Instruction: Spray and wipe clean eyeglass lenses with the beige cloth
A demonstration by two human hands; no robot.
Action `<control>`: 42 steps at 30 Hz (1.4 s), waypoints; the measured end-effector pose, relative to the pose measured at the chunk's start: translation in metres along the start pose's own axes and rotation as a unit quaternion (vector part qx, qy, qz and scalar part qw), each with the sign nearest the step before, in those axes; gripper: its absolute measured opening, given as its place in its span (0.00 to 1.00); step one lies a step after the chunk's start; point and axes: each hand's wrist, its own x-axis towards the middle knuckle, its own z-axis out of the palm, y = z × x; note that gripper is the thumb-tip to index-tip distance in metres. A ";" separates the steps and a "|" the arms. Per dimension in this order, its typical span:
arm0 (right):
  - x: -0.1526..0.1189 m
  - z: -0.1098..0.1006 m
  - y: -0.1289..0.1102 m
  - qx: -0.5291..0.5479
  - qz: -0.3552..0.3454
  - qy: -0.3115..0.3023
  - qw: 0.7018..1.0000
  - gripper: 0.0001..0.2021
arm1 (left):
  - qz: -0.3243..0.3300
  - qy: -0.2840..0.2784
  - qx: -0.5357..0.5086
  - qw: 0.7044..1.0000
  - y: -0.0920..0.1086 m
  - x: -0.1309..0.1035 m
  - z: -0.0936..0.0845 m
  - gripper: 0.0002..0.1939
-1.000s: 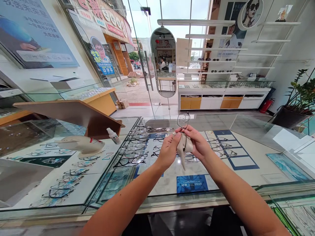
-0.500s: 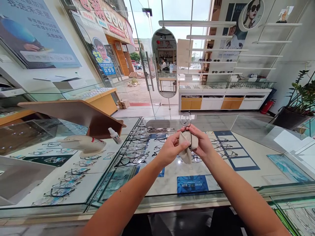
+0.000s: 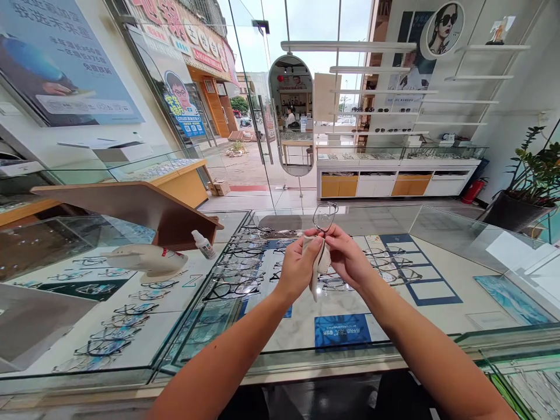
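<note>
My left hand (image 3: 297, 265) is closed on a beige cloth (image 3: 322, 263), its thumb pressing the cloth from the near side. A pair of glasses (image 3: 324, 218) with a thin dark frame stands up out of my grip, one round lens above the fingertips. My right hand (image 3: 349, 255) pinches the glasses at the frame, right beside the left fingertips. Part of the glasses is hidden by the cloth and fingers. Both hands are above the glass counter, over rows of eyeglasses (image 3: 238, 262).
A white spray bottle (image 3: 203, 244) stands on the left counter near a beige hand-shaped form (image 3: 146, 260) and a brown angled board (image 3: 131, 201). A blue card (image 3: 342, 331) lies near the front edge. Beyond are an oval mirror (image 3: 291, 116) and a potted plant (image 3: 520, 201).
Both hands have shifted slightly left with the glasses and cloth. The glasses have turned, and the cloth now hangs narrower, bunched closer to my left hand.
</note>
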 end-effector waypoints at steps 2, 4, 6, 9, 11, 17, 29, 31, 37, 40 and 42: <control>0.001 0.000 -0.002 0.008 0.000 0.009 1.000 0.14 | 0.007 -0.014 0.004 1.000 -0.004 0.001 0.000 0.32; 0.002 -0.002 -0.004 0.013 0.001 0.025 1.000 0.14 | 0.007 -0.041 0.002 0.999 -0.009 0.002 -0.001 0.32; 0.003 -0.004 -0.006 0.010 0.005 0.033 0.999 0.12 | 0.001 -0.072 -0.004 0.997 -0.013 0.003 -0.003 0.33; 0.005 -0.008 -0.009 0.010 0.012 0.028 0.999 0.10 | -0.019 -0.124 -0.005 0.992 -0.014 0.006 -0.008 0.32; 0.006 -0.010 -0.011 0.020 0.016 0.022 0.999 0.09 | -0.035 -0.161 -0.004 0.986 -0.011 0.009 -0.013 0.31; 0.009 -0.015 -0.009 0.038 0.011 0.018 0.999 0.10 | -0.046 -0.238 0.022 0.970 0.000 0.013 -0.021 0.29; 0.002 -0.001 -0.002 0.032 0.008 0.027 0.999 0.15 | 0.066 -0.072 0.115 0.989 0.003 -0.003 -0.006 0.27; 0.001 -0.001 -0.002 0.018 0.008 0.016 1.000 0.16 | 0.073 -0.049 0.107 0.990 0.004 -0.004 -0.003 0.30; 0.006 -0.008 -0.005 0.011 0.016 0.007 1.000 0.17 | 0.050 -0.084 0.073 0.992 0.000 0.001 -0.002 0.32; 0.008 -0.011 -0.006 0.016 0.011 0.016 1.000 0.17 | 0.032 -0.120 0.064 0.990 0.000 0.002 -0.003 0.30; 0.008 -0.011 -0.006 0.022 0.008 0.022 0.999 0.18 | 0.013 -0.133 0.050 0.990 -0.001 0.000 -0.004 0.32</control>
